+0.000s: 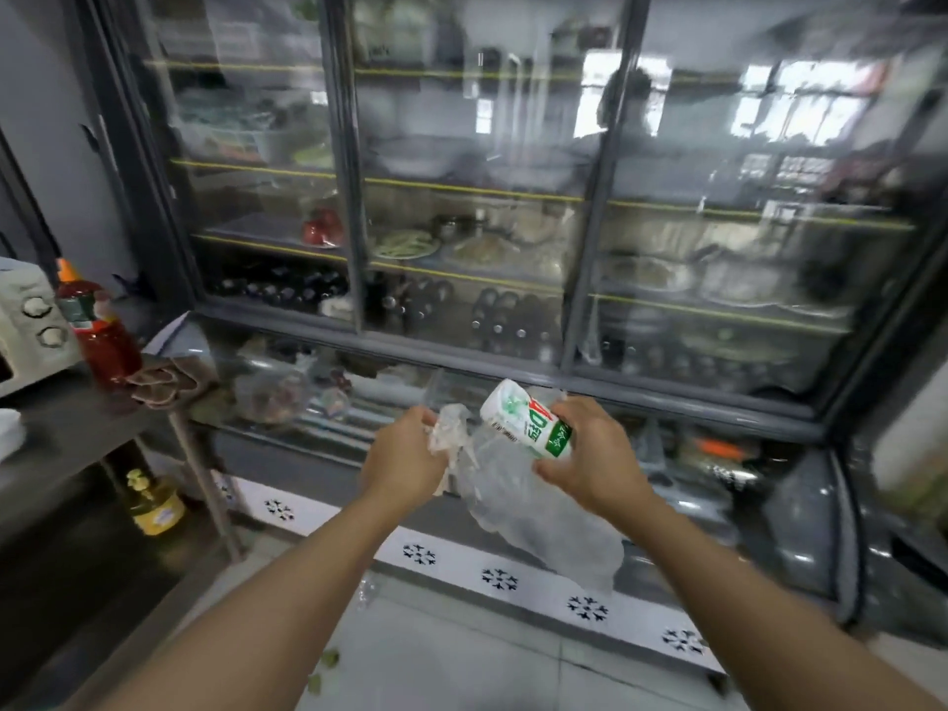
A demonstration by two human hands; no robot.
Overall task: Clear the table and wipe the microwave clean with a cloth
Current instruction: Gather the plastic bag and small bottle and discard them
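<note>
My right hand [587, 454] grips a small white and green drink bottle [528, 418], tilted with its top up and to the left. My left hand [405, 456] pinches the crumpled rim of a clear plastic bag [533, 510] that hangs down between both hands. At the far left edge stands the cream microwave [28, 328] on a dark table [77, 423]. A brown cloth [164, 382] lies bunched on the table's right end.
A red sauce bottle [100, 333] stands beside the microwave. A yellow oil bottle [154, 502] sits under the table. A glass-door display fridge [590, 279] fills the view ahead, with shelves of dishes and bottles. Tiled floor [461, 654] lies below.
</note>
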